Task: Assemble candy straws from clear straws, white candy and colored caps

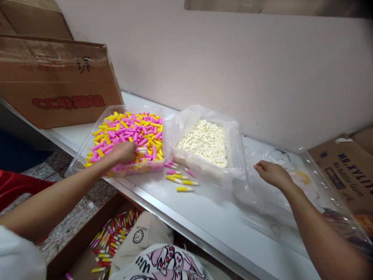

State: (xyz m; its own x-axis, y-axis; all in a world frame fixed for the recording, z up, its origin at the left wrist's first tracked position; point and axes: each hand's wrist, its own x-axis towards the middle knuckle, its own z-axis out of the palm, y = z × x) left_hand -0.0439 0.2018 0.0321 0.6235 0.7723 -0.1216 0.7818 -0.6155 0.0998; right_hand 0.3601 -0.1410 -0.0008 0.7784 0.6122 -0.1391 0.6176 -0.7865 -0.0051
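Observation:
My left hand [125, 152] is closed over the near side of a clear plastic tub [78, 153] filled with short pink and yellow tubes [140, 130]. White-tipped pink sticks [141, 150] poke out from its fingers. To the right, a tub lined with a clear bag [237, 155] holds many small white pieces [204, 140]. Between and in front of the tubs lie several white-tipped yellow sticks [185, 189] and pink ones. My right hand [274, 173], fingertips pinched together, hovers right of the white pieces; anything in the pinch is too small to make out.
A large cardboard box [58, 85] stands at the left against the wall, another box [344, 171] at the right. Clear plastic trays [291, 217] lie on the white table [204, 221]. Below, an open carton [78, 237] contains finished-looking coloured sticks beside my lap.

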